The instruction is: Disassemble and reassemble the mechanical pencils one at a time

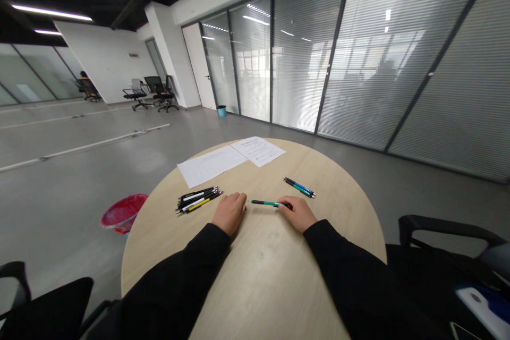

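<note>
At a round pale-wood worktop (274, 289), our right grip (297, 213) meets a teal-and-black pen (265, 203).

Two printed sheets (211, 166) lie at the worktop's far edge, a bunch of black-and-yellow pens (198, 200) left of its centre, and a pair of blue-and-black pens (298, 187) right of it. At the centre, our left grip (230, 214) rests released and empty, just beside the pen's tip; our right grip lies over its other end, though we cannot tell whether it is clenched.
</note>
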The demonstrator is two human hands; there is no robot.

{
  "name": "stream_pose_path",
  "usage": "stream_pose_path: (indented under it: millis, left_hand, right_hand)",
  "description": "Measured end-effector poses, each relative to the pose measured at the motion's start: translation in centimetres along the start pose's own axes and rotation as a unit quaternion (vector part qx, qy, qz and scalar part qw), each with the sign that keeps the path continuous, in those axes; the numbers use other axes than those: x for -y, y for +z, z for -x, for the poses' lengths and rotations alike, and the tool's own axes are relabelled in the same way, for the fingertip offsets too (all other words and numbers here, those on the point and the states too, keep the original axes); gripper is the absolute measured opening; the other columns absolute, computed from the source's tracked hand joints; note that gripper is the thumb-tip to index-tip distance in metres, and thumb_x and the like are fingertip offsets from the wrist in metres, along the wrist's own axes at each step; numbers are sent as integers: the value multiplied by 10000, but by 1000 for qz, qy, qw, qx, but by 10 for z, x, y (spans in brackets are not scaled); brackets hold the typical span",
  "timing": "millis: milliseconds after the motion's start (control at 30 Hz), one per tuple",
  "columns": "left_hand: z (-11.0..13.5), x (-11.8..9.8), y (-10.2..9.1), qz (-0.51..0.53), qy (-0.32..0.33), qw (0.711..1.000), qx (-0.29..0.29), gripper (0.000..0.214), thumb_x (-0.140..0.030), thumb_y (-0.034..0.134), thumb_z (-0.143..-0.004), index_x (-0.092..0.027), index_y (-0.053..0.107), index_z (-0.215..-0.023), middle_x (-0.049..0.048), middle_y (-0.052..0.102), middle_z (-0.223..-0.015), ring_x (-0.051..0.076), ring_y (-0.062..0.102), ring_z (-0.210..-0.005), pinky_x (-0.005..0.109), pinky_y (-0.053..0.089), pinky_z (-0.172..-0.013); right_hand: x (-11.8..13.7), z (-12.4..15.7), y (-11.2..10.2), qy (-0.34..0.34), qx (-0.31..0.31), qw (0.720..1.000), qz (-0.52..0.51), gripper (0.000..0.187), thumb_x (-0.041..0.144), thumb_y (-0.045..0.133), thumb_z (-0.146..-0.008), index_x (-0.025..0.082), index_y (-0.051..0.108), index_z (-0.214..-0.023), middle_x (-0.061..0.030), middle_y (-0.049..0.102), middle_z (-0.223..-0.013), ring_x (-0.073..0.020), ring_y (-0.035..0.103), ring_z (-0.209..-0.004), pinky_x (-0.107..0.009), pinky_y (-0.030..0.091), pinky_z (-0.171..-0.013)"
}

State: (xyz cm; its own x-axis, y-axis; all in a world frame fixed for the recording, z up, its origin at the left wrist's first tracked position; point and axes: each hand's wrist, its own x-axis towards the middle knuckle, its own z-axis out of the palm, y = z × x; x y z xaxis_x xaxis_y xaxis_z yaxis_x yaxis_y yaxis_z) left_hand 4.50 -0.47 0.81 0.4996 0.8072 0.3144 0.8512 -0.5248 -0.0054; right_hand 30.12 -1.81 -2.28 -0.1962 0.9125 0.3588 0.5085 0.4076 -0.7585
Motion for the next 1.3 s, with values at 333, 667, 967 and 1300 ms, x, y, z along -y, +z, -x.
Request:
stream_pose_path:
  millis: [333, 667, 967, 1300]
  left_hand:
    - [0, 2, 6, 138, 2, 989, -48, 178, -181, 387, -930, -188, 564, -903, 77, 626, -843, 215, 553, -760, 341, 415, -720]
    - [1, 4, 11, 176, -6, 982, -64, 149, -198, 422, -914, -187, 569, -924, 77, 643, -855, 209, 571, -774, 336, 452, -738]
    - [2, -7, 5, 239, -19, 969, -55, 112, -222, 446, -909, -202, 550, -946, 58, 661, -874, 200, 614, -791, 327, 480, -739]
    - [3, -3, 10, 254, -34, 963, -77, 207, -214, 454, -895, -187, 496, -1096, 62, 626, -967, 188, 603, -847, 353, 497, -799]
  right_hand:
    - [-1, 0, -1, 0, 1, 1000, 4, 167, 209, 578, -844, 192, 741, -875, -25, 708, -784, -163, 588, -682, -261, 403, -638]
    - [3, 0, -3, -4, 10, 1000, -5, 165, 205, 577, -842, 181, 738, -871, -18, 692, -754, -152, 569, -665, -248, 389, -627]
    - [0, 1, -2, -1, 11, 1000, -8, 167, 210, 576, -840, 191, 738, -875, -20, 706, -775, -156, 584, -678, -252, 402, -634]
    - [2, 0, -2, 1, 3, 1000, -15, 168, 223, 580, -838, 190, 739, -882, -16, 701, -765, -151, 573, -664, -247, 401, -628]
